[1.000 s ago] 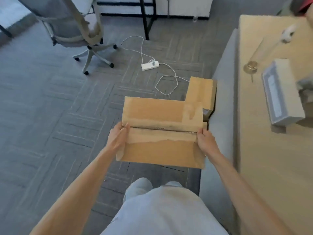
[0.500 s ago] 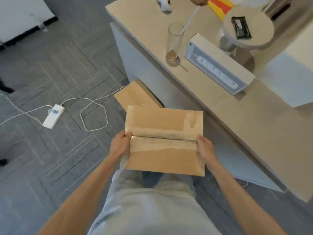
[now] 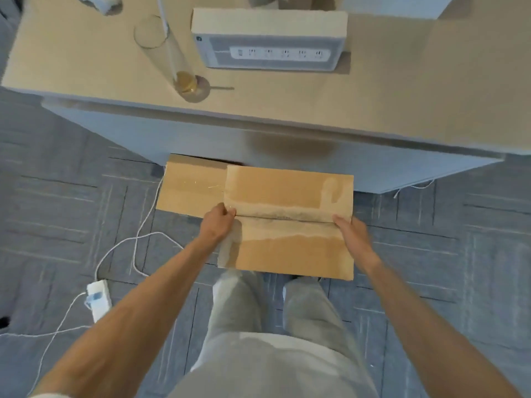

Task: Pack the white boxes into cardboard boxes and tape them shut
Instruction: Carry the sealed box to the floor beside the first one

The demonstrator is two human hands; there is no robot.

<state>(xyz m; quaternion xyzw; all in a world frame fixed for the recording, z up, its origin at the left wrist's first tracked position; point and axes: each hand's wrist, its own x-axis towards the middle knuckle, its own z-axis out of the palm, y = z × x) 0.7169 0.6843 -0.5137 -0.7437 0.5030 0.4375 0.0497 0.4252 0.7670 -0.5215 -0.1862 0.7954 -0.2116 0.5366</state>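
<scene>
I hold a closed cardboard box (image 3: 290,248) in front of my legs, its top seam covered with clear tape. My left hand (image 3: 217,224) grips its left end and my right hand (image 3: 352,235) grips its right end. A second cardboard box (image 3: 191,191) lies on the floor just behind it, against the desk's base. On the desk stands a white box (image 3: 268,27) printed with a picture of a power strip.
The beige desk (image 3: 402,90) fills the upper view, with a tall glass (image 3: 169,56) and straw near its front edge. On the grey carpet at my left lie a white power strip (image 3: 99,300) and its looping cable (image 3: 138,239).
My view has swung to face the desk squarely while both hands kept the same grip on the cardboard box. The chair has left the view.
</scene>
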